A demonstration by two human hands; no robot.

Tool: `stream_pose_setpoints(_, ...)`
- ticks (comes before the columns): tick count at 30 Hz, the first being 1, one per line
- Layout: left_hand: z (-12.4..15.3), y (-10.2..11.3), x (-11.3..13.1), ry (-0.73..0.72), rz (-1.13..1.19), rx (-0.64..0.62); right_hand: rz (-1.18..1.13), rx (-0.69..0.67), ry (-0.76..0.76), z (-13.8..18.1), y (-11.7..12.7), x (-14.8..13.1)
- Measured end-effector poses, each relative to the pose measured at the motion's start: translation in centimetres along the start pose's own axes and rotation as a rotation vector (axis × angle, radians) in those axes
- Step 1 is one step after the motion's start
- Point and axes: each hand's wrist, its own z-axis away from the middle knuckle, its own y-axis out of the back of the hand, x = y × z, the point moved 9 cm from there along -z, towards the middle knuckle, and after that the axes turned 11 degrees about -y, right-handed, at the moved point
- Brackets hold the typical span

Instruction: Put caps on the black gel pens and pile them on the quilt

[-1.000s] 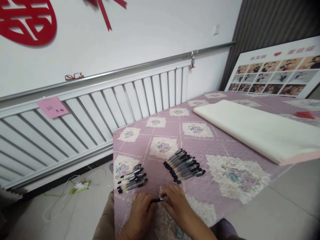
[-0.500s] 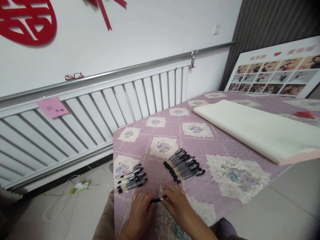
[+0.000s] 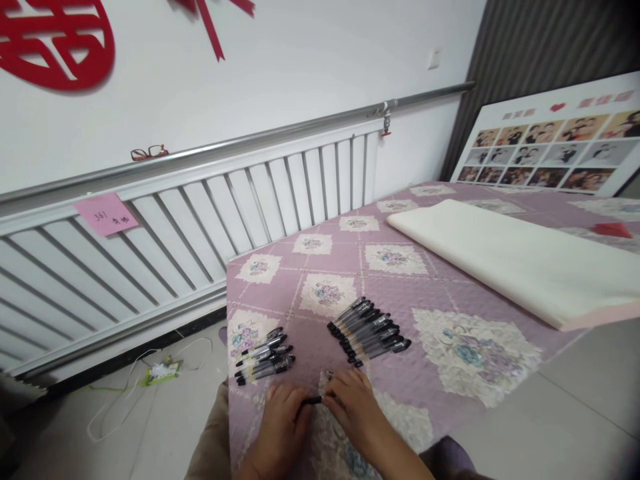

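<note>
Between my two hands is a dark pen, held level just above the tablecloth. My left hand is closed on one end of it, and my right hand pinches the other end. The pen's two ends are hidden by my fingers. Just beyond my left hand lies a small group of black-capped pens. A larger row of similar pens lies side by side beyond my right hand.
A purple floral tablecloth covers the table. A folded cream sheet lies at the right, with a red paper piece behind it. A white radiator runs along the wall. A power strip and cables lie on the floor.
The white bit that showed at the right end of the held pen is now covered, and my right fingers sit slightly closer to my left. The pen groups stay put.
</note>
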Motion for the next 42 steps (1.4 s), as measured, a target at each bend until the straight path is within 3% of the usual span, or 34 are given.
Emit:
stream_pose_setpoints(15,0.0,0.0,-0.1,-0.002,-0.013,0.002,0.005,0.002,0.03,0.1,0.3,-0.1)
stream_pose_setpoints(20,0.1,0.1,-0.4,0.033,-0.028,0.008,-0.064,0.088,0.009,0.1,2.1,2.1)
stream_pose_setpoints(25,-0.2,0.2,0.0,0.022,-0.075,-0.009,0.01,0.194,-0.097,-0.3,3.2,4.7)
stream_pose_setpoints(31,-0.7,-0.5,0.7,-0.017,-0.146,-0.083,0.125,0.189,-0.115,-0.6,1.9,3.9)
stream_pose_setpoints(37,-0.7,-0.6,0.8,-0.019,-0.177,-0.076,0.173,0.156,-0.109,-0.9,0.7,2.6)
stream_pose_setpoints(42,-0.7,-0.6,0.7,-0.02,-0.185,-0.077,0.179,0.136,-0.125,-0.9,1.1,3.5)
